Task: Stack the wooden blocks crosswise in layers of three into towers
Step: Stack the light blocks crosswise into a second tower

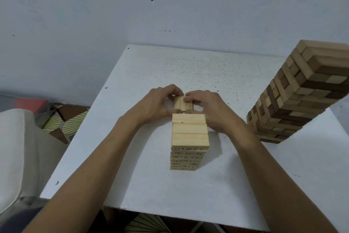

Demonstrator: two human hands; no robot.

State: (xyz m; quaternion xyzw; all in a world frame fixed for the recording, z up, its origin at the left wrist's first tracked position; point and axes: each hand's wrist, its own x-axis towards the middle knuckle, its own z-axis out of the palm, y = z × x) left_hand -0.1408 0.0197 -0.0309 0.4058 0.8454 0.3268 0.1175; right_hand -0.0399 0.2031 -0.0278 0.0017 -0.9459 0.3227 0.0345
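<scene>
looking down from the head camera, i see the left hand (156, 104) and right hand (207, 108), fingers curled round a small bundle of pale, smooth rectangular blocks (182, 103) pressed side by side, just behind the light wooden tower (189, 134) at the middle of the speckled white table (132, 157). a taller tower (294, 96) of mixed tan and brown blocks stands well apart at the right.

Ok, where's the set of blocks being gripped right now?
Head view, centre: the blocks are held between left hand and right hand, just behind the light tower.
</scene>
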